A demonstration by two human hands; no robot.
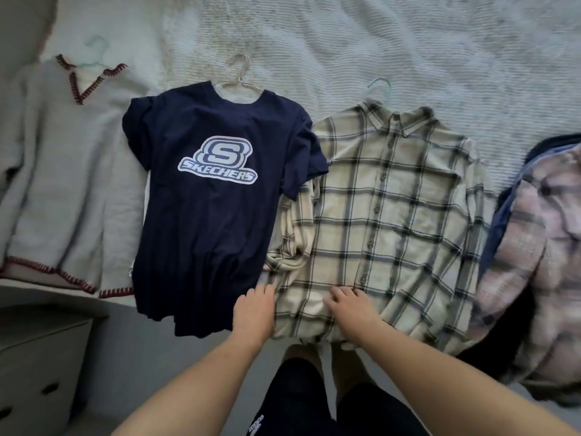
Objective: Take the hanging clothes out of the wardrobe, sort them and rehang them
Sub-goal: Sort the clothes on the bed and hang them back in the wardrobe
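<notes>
A cream plaid button shirt (396, 215) lies flat on the bed on a pale green hanger (379, 83). Both my hands rest on its lower hem: my left hand (256, 305) at the hem's left corner, my right hand (349, 305) near the button line, fingers spread and flat on the cloth. Left of it lies a navy T-shirt (217, 209) with a white logo, on a white hanger (240, 77). Further left is a white knit sweater (63, 171) with red stitched trim, on a light hanger (97, 51).
A heap of pink plaid and blue clothes (531, 253) sits at the bed's right edge. The white textured bedspread (377, 36) stretches beyond the garments. A grey drawer unit (34, 369) stands at lower left beside the bed. My legs in black shorts (301, 401) are below.
</notes>
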